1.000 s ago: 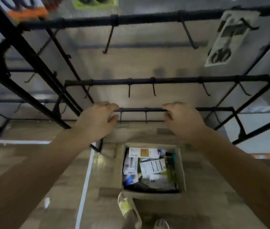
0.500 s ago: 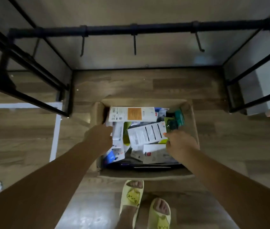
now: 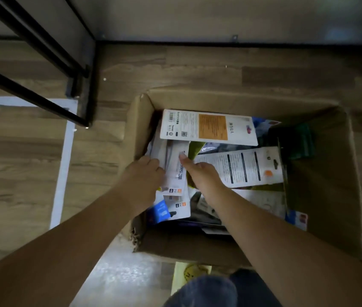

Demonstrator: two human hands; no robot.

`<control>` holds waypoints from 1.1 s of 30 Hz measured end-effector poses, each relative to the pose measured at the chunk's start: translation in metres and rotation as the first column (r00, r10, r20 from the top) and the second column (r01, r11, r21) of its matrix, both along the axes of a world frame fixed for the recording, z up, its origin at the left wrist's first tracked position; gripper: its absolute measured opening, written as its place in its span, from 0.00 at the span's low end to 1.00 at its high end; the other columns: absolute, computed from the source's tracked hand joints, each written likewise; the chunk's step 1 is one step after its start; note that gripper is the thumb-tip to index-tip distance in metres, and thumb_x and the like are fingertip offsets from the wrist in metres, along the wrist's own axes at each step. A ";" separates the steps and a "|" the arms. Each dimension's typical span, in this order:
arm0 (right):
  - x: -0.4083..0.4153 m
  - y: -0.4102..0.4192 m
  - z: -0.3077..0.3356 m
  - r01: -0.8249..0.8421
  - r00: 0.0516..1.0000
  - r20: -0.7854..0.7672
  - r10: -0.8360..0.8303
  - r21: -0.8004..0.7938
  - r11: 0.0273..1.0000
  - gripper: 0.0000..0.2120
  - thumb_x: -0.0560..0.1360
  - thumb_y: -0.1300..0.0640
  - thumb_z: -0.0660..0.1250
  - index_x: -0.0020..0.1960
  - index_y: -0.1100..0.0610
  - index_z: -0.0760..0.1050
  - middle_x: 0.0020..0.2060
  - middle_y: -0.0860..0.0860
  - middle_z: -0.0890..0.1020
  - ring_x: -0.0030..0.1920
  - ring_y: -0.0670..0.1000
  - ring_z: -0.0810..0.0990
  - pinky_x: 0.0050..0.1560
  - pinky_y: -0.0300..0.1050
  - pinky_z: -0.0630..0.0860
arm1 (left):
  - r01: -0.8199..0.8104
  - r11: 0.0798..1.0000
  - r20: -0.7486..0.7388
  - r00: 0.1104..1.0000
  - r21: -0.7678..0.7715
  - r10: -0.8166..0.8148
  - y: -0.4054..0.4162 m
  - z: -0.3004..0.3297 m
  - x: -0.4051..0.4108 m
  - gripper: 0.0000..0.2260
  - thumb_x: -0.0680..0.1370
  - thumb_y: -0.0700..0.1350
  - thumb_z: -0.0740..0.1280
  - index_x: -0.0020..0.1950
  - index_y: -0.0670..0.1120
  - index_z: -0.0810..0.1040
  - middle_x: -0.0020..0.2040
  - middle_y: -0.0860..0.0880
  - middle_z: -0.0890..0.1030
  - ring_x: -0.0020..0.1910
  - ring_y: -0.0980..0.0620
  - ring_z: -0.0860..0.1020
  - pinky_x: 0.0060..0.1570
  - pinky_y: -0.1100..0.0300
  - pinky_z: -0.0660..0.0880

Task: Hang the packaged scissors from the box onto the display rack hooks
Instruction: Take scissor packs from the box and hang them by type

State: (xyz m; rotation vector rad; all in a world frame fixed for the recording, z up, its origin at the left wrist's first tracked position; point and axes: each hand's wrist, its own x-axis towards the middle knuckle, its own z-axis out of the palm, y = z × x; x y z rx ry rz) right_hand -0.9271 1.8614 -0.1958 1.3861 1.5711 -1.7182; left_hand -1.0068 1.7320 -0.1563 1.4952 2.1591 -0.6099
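**Both hands down in the box of packaged scissors**

Left of the box, black bars of the display rack (image 3: 42, 52) slant across the upper corner, their feet standing on the wood-pattern floor (image 3: 197, 69). A pale strip of tape (image 3: 61, 173) runs along the floor, also left of the box.

The cardboard box (image 3: 322, 196) sits open on the floor, filled with flat packages lying at mixed angles. The left hand (image 3: 145, 173) reaches in at the box's left wall; its grip is curled round the left edge of a long white package (image 3: 175, 167) with partly hidden grey lettering that lies lengthwise along that wall. Whether the fingers reach under the package cannot be told. The right hand (image 3: 200, 176) is just right of the same package, near the middle of the box: its thumb lies straight along the package's right edge and touches it, while the other fingers are tucked under out of sight, so how tightly this grip holds cannot be told.

At the box's far wall lies a white card with an orange panel (image 3: 209, 127). Right of the hands lies a white card with black stripes (image 3: 242, 167), and beyond it, near the box's right wall, a dark green package (image 3: 304, 140). A blue package (image 3: 161, 212) shows at the box's near left corner.

Just outside the box's near wall, a yellow slipper (image 3: 189, 273) shows beside a dark trouser leg (image 3: 209, 291).
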 end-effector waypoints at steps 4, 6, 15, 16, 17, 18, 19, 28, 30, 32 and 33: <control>-0.026 -0.013 -0.004 0.299 0.952 0.017 -0.304 -0.249 0.921 0.24 0.68 0.54 0.73 0.61 0.61 0.72 0.55 0.61 0.79 0.55 0.60 0.78 0.59 0.56 0.74 | 0.050 0.998 0.062 0.997 0.027 -0.052 -0.005 0.006 -0.003 0.15 0.73 0.40 0.62 0.59 0.42 0.74 0.60 0.45 0.73 0.60 0.45 0.69 0.60 0.56 0.68; -0.032 -0.013 -0.007 0.333 0.941 0.048 -0.335 -0.308 0.891 0.24 0.69 0.58 0.72 0.63 0.61 0.71 0.55 0.61 0.79 0.56 0.62 0.78 0.59 0.59 0.74 | 0.162 0.967 0.051 0.983 0.195 -0.174 -0.011 0.013 -0.007 0.11 0.61 0.39 0.72 0.42 0.40 0.81 0.44 0.43 0.80 0.46 0.43 0.78 0.46 0.58 0.77; -0.037 -0.018 -0.015 0.288 0.947 0.000 -0.321 -0.442 0.850 0.19 0.67 0.63 0.75 0.56 0.61 0.76 0.42 0.58 0.84 0.37 0.56 0.84 0.31 0.46 0.78 | 0.206 0.925 0.057 0.970 0.320 -0.236 -0.033 0.015 -0.017 0.13 0.54 0.42 0.76 0.38 0.43 0.85 0.40 0.47 0.83 0.44 0.44 0.82 0.47 0.57 0.79; -0.038 -0.019 -0.017 0.284 0.952 -0.007 -0.306 -0.352 0.892 0.19 0.66 0.65 0.75 0.56 0.62 0.75 0.41 0.56 0.83 0.37 0.54 0.82 0.30 0.42 0.75 | 0.201 0.924 0.056 0.971 0.324 -0.231 -0.033 0.014 -0.017 0.13 0.55 0.42 0.76 0.38 0.43 0.85 0.39 0.47 0.83 0.44 0.45 0.81 0.47 0.57 0.79; -0.037 -0.021 -0.019 0.281 0.956 -0.011 -0.293 -0.250 0.927 0.20 0.65 0.66 0.74 0.54 0.61 0.74 0.40 0.54 0.81 0.37 0.52 0.79 0.29 0.40 0.71 | 0.187 0.924 0.072 0.972 0.333 -0.222 -0.033 0.013 -0.017 0.13 0.55 0.41 0.77 0.38 0.42 0.84 0.38 0.47 0.82 0.43 0.45 0.81 0.47 0.56 0.79; -0.036 -0.023 -0.022 0.286 0.956 -0.019 -0.293 -0.171 0.943 0.20 0.64 0.67 0.74 0.53 0.60 0.72 0.39 0.52 0.78 0.37 0.49 0.75 0.29 0.39 0.67 | 0.169 0.923 0.096 0.972 0.346 -0.214 -0.034 0.012 -0.016 0.13 0.56 0.40 0.77 0.38 0.41 0.84 0.37 0.46 0.82 0.43 0.44 0.81 0.46 0.55 0.79; -0.034 -0.022 -0.023 0.293 0.954 -0.028 -0.299 -0.135 0.946 0.21 0.63 0.67 0.74 0.52 0.59 0.70 0.38 0.51 0.76 0.37 0.47 0.72 0.30 0.40 0.64 | 0.149 0.923 0.123 0.971 0.354 -0.204 -0.034 0.013 -0.015 0.13 0.56 0.39 0.77 0.39 0.40 0.84 0.37 0.45 0.82 0.43 0.43 0.81 0.47 0.54 0.79; 0.007 0.006 0.024 0.206 0.978 0.019 -0.208 -0.232 0.951 0.22 0.63 0.64 0.75 0.56 0.62 0.76 0.50 0.58 0.81 0.53 0.60 0.78 0.58 0.58 0.73 | -0.419 0.735 0.379 0.895 0.534 0.235 -0.030 0.050 0.011 0.12 0.66 0.29 0.73 0.49 0.36 0.81 0.48 0.39 0.81 0.52 0.49 0.71 0.49 0.62 0.70; 0.020 0.011 0.046 0.213 0.976 0.024 -0.214 -0.276 0.937 0.22 0.65 0.65 0.74 0.58 0.62 0.76 0.52 0.59 0.81 0.53 0.60 0.79 0.56 0.58 0.75 | -0.574 0.670 0.445 0.810 0.471 0.381 -0.027 0.067 0.019 0.11 0.72 0.32 0.70 0.54 0.37 0.80 0.53 0.41 0.79 0.55 0.47 0.73 0.51 0.62 0.69; 0.032 0.016 0.070 0.236 0.969 0.014 -0.246 -0.348 0.908 0.20 0.67 0.67 0.71 0.59 0.63 0.75 0.49 0.60 0.81 0.47 0.59 0.81 0.49 0.55 0.78 | -0.693 0.605 0.484 0.715 0.393 0.505 -0.023 0.083 0.028 0.12 0.77 0.37 0.65 0.59 0.41 0.78 0.58 0.44 0.77 0.59 0.48 0.72 0.51 0.69 0.62; 0.038 0.018 0.082 0.237 0.967 0.004 -0.255 -0.380 0.894 0.19 0.68 0.67 0.70 0.59 0.63 0.75 0.47 0.60 0.82 0.43 0.59 0.81 0.45 0.53 0.78 | -0.724 0.588 0.494 0.683 0.360 0.538 -0.022 0.091 0.032 0.12 0.78 0.40 0.64 0.61 0.42 0.78 0.58 0.46 0.76 0.59 0.49 0.71 0.49 0.71 0.60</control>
